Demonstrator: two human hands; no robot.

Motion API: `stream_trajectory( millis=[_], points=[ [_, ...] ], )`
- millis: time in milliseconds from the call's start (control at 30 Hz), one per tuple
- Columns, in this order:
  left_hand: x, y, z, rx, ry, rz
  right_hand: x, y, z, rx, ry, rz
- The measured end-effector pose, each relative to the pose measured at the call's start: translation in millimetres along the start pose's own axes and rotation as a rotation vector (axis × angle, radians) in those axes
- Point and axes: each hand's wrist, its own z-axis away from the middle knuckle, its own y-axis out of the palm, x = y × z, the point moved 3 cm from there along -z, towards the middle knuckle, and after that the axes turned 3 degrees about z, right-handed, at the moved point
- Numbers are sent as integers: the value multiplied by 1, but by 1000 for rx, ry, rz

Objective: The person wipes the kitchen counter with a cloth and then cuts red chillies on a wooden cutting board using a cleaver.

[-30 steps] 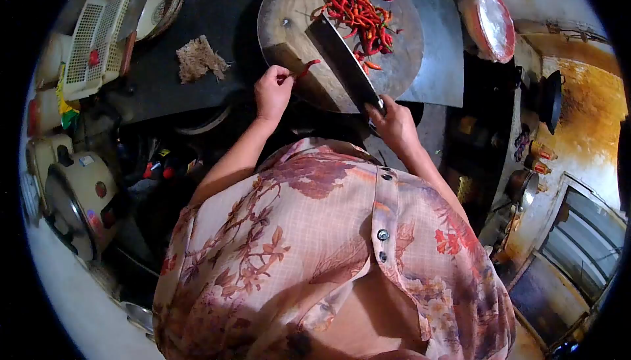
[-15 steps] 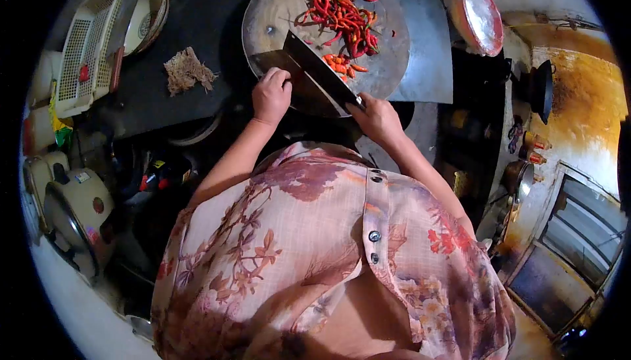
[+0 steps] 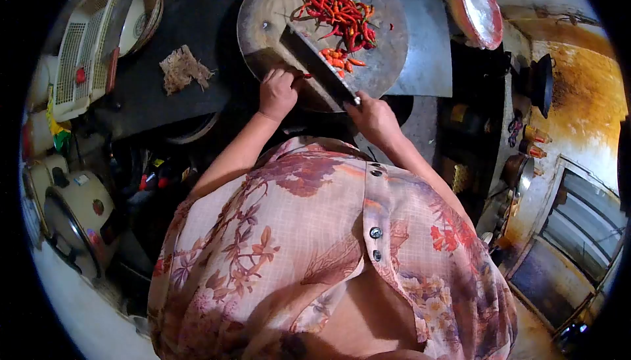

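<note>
Pinching a slim red chilli (image 3: 307, 76), the left hand (image 3: 279, 92) points it rightward, towards the broad steel cleaver (image 3: 318, 64) the right hand (image 3: 375, 120) grips.

Dark counter (image 3: 217, 38). At its left edge: one cream perforated basket (image 3: 70, 108); beside it, one patterned bowl (image 3: 136, 23). Left half: one ragged brown scrap (image 3: 182, 71). Near the right edge: one red-rimmed round vessel (image 3: 497, 31), shiny at centre. Against the stained wall (image 3: 582, 100): one dark pan (image 3: 543, 87). Off the front left corner: one beige lidded cooker (image 3: 90, 195).

Both hands (image 3: 279, 92) (image 3: 374, 118) curled in front, forearms (image 3: 238, 148) (image 3: 419, 158) angled inward
</note>
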Motion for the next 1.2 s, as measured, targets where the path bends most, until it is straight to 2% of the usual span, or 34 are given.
stream_trajectory(
  millis=[67, 167, 267, 400, 467, 567, 633, 667, 767, 800, 833, 900, 933, 967, 1000, 1067, 1100, 1133, 1167, 1200],
  points=[
    [1, 2, 2, 86, -5, -80, -6, 7, -4, -19, -6, 0],
    [-5, -1, 1, 22, 30, -132, 8, -15, 5, -61, -53, -20],
    [-7, 0, 4, -66, 96, -55, 13, -17, 10, -27, -10, -42],
    [-2, 4, 8, 64, 64, -157, -1, 2, -3, 33, 10, 41],
    [-7, -2, 6, 78, 72, -141, 6, -11, 3, -45, -43, -5],
    [-4, 0, 12, -30, 114, -112, 6, -8, 5, -24, -36, -35],
    [0, 0, 12, 74, 80, -125, -7, 12, -3, 34, -2, -16],
    [0, 1, 9, 123, 69, -133, -11, 11, -3, -12, -6, -52],
    [-2, -4, 6, 8, 2, 58, -14, -5, 6, -116, -55, -163],
    [-2, -7, 3, 0, -65, 129, -21, -5, 10, -120, 48, -155],
    [-3, -8, 1, 75, -188, 192, -31, -6, 18, -111, 133, -302],
    [-9, -3, -5, 228, -434, 318, -42, -20, 42, -370, 136, -545],
    [-17, 4, -14, 348, -406, 348, -49, -30, 55, -399, 231, -654],
    [-17, 22, -13, 498, -525, 593, -60, -38, 67, -428, 329, -763],
    [-35, 31, -22, 635, -524, 497, -80, -43, 80, -515, 302, -800],
    [-63, 65, -28, 769, -244, 353, -97, -54, 100, -679, 287, -897],
    [-81, 77, -31, 888, -221, 450, -96, -63, 111, -752, 303, -960],
    [-89, 106, -23, 964, -148, 699, -102, -65, 119, -806, 309, -958],
    [-115, 91, -42, 911, 40, 551, -105, -65, 126, -862, 313, -955],
    [-111, 106, -46, 743, 207, 487, -105, -65, 133, -913, 359, -972]
  ],
)
